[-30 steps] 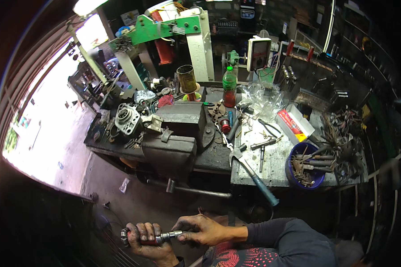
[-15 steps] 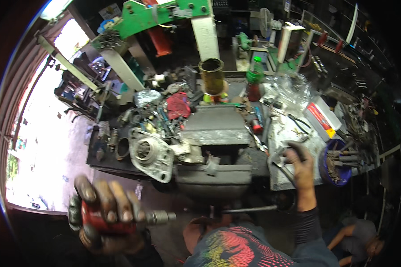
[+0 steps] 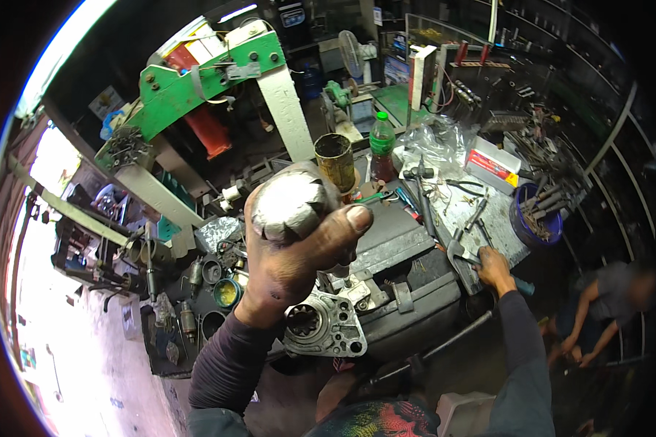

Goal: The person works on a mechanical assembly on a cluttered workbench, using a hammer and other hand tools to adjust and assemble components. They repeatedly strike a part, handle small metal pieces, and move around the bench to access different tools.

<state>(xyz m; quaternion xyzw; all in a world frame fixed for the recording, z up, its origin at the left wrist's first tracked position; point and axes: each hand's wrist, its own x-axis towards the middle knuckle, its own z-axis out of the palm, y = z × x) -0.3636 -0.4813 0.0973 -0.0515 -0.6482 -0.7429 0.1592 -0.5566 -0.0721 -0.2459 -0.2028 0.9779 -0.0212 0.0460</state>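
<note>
Left hand (image 3: 291, 255), raised to frame centre since half a second ago, fingers wrapped tight around a grey metal part (image 3: 291, 204). Right hand (image 3: 494, 266), centre-right, remains at the workbench (image 3: 481, 218), closed on a teal-handled tool (image 3: 521, 286).

My left hand (image 3: 291, 255) grips a dull silver housing (image 3: 291, 204). Far left, a green and white press (image 3: 211, 80); far right, a blue bucket (image 3: 536, 222). Near me, grey casting (image 3: 328, 328), perhaps aluminium. Green-capped red bottle (image 3: 381, 149).
</note>
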